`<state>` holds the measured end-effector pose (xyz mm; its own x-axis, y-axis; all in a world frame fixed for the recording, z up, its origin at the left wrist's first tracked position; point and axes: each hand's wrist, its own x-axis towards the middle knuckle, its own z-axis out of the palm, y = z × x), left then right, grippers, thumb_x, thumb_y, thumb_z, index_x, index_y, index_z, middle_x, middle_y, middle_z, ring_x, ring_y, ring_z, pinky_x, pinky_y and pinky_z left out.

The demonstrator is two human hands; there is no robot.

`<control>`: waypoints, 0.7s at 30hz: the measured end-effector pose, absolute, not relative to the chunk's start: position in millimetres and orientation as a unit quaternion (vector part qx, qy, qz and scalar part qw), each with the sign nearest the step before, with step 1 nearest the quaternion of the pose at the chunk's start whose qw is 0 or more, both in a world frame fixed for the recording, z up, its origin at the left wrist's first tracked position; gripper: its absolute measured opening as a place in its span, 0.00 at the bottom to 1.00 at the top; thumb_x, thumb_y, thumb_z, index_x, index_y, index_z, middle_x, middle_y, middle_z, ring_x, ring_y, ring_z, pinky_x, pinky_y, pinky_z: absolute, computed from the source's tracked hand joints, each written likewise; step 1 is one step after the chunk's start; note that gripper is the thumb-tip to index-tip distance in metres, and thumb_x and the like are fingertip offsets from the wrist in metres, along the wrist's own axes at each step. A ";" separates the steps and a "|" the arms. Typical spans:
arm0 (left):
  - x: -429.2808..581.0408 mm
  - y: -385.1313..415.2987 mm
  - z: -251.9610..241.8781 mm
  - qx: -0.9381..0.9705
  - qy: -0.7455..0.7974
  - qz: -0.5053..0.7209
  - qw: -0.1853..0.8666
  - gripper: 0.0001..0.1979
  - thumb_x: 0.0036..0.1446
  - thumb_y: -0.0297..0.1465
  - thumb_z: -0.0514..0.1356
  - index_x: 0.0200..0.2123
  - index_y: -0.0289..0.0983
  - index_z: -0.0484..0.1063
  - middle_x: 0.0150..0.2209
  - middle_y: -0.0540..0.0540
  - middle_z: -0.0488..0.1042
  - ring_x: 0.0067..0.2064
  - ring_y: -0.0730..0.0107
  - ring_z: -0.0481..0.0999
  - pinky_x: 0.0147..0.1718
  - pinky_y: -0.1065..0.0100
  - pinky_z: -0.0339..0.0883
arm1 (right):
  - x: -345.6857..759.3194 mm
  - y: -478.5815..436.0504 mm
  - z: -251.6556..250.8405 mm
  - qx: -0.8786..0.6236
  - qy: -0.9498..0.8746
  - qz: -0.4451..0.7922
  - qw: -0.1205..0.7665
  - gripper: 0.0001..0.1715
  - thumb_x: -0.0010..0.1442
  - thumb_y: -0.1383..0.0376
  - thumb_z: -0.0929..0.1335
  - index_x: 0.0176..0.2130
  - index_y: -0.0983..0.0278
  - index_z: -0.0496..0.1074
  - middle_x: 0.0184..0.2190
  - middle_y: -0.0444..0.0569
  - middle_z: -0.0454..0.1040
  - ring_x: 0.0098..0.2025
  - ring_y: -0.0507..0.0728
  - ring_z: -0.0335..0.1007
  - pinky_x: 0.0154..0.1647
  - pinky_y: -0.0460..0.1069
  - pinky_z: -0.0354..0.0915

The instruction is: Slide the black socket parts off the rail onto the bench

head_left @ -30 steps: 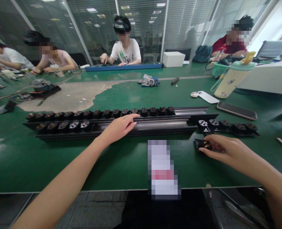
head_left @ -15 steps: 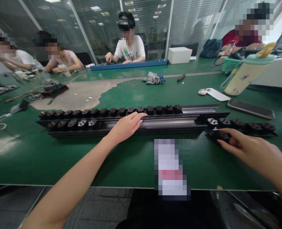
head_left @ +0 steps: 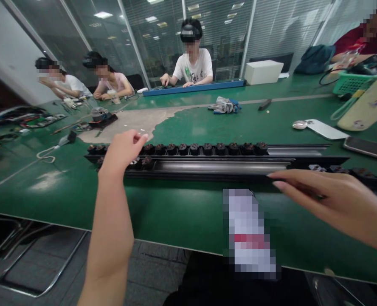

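Observation:
Two long black metal rails lie side by side on the green table. Black socket modules with coppery tops fill most of the rear rail [head_left: 298, 150]. Modules stand at the left end of the front rail [head_left: 220, 166], whose silvery channel shows bare along the middle. My left hand [head_left: 121, 153] is above the left ends of both rails, covering some modules; its thumb shows, but most fingers are hidden. At the front rail's right end, my right hand [head_left: 325, 193] pinches the dark edge between thumb and forefinger. More socket modules [head_left: 338, 169] sit behind it, partly hidden.
A pixelated pale item [head_left: 248, 233] lies at the table's near edge. A phone [head_left: 369, 148], a white mouse-like object [head_left: 299, 124], a bottle [head_left: 367, 106] and a green basket [head_left: 350, 85] are at right. Gloves [head_left: 225, 105] lie farther back; several people sit around.
The view has swung left. My left hand has moved from the front rail's middle to its left end. My right hand has left a black module for the rail's right end.

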<state>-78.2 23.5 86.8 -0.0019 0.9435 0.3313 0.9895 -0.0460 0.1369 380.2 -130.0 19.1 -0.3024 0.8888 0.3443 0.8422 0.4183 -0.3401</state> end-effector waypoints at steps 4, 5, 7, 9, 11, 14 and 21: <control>-104.1 28.1 86.2 -0.705 -0.707 -0.049 -0.016 0.23 0.61 0.52 0.56 0.27 0.40 0.76 0.31 0.42 0.80 0.37 0.53 0.78 0.37 0.62 0.65 | 295.7 -67.5 49.3 -0.367 -0.883 0.175 0.234 0.20 0.73 0.55 0.64 0.47 0.63 0.82 0.39 0.51 0.82 0.35 0.52 0.74 0.38 0.47 0.67; -104.6 26.4 87.4 -0.712 -0.701 -0.032 -0.033 0.24 0.60 0.53 0.56 0.26 0.40 0.76 0.29 0.43 0.80 0.36 0.53 0.78 0.36 0.62 0.64 | 281.4 -52.7 52.9 -0.350 -0.886 0.192 0.235 0.19 0.72 0.57 0.65 0.46 0.65 0.81 0.38 0.51 0.81 0.35 0.52 0.74 0.39 0.47 0.66; -100.3 20.5 91.3 -0.717 -0.695 -0.017 -0.046 0.27 0.59 0.56 0.55 0.23 0.41 0.76 0.27 0.44 0.80 0.34 0.54 0.78 0.34 0.62 0.63 | 261.2 -27.8 56.0 -0.345 -0.882 0.217 0.236 0.18 0.71 0.58 0.65 0.44 0.66 0.80 0.35 0.50 0.80 0.34 0.52 0.71 0.37 0.47 0.63; -91.4 13.3 95.6 -0.713 -0.699 0.002 -0.055 0.29 0.61 0.56 0.54 0.20 0.41 0.75 0.24 0.44 0.78 0.31 0.55 0.77 0.32 0.62 0.62 | 249.8 -10.3 55.4 -0.359 -0.873 0.228 0.237 0.16 0.70 0.59 0.66 0.42 0.67 0.79 0.34 0.49 0.79 0.33 0.52 0.70 0.37 0.47 0.61; -80.4 7.3 98.1 -0.707 -0.703 0.028 -0.068 0.30 0.62 0.54 0.54 0.17 0.41 0.73 0.21 0.44 0.77 0.28 0.57 0.77 0.31 0.62 0.62 | 244.2 0.2 52.8 -0.378 -0.866 0.233 0.233 0.15 0.69 0.61 0.66 0.42 0.68 0.79 0.33 0.48 0.78 0.33 0.51 0.69 0.37 0.47 0.59; -62.5 3.5 95.7 -0.723 -0.684 0.023 -0.098 0.27 0.65 0.48 0.54 0.18 0.40 0.72 0.21 0.45 0.77 0.26 0.60 0.77 0.32 0.63 0.63 | 242.7 6.3 48.2 -0.394 -0.860 0.236 0.224 0.14 0.69 0.62 0.66 0.42 0.68 0.79 0.30 0.46 0.76 0.32 0.51 0.67 0.37 0.48 0.58; -10.2 4.4 66.7 -0.869 -0.477 -0.067 -0.111 0.21 0.69 0.44 0.51 0.28 0.39 0.72 0.28 0.46 0.78 0.32 0.62 0.76 0.35 0.65 0.62 | 251.6 0.7 40.9 -0.401 -0.874 0.203 0.185 0.22 0.71 0.56 0.69 0.55 0.69 0.76 0.35 0.48 0.78 0.34 0.52 0.69 0.38 0.48 0.58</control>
